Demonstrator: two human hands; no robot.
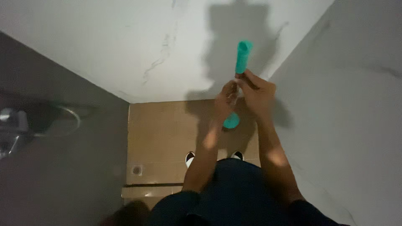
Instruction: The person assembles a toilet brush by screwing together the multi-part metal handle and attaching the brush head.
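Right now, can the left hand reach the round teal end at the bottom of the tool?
Probably yes. The left hand grips the tool just above the round teal end, with nothing between them. The right hand holds higher, below the teal tube.

Walls close — floor narrow

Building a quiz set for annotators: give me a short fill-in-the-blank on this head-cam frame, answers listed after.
1. Both hands grip a long tool whose handle is coloured ____.
2. The right hand sits ____ on the tool than the left hand.
3. The floor tiles are ____ in colour.
4. A round ____ sits in the floor at lower left.

Answers: teal; higher; brown; drain
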